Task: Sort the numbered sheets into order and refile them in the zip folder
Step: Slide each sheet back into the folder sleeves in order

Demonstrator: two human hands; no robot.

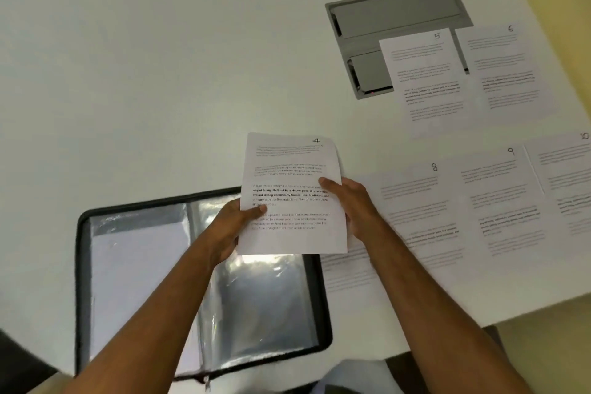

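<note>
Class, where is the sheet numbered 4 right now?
Sheet 4 is held by both hands, above the open zip folder, left of sheet 8.

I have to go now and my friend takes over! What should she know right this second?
Both hands, left hand and right hand, hold sheet 4 above the open zip folder.
Sheets 5, 6, 8, 9 and 10 lie face up on the table, to the right.
Left to do: file sheet 4, then the others in order.
</note>
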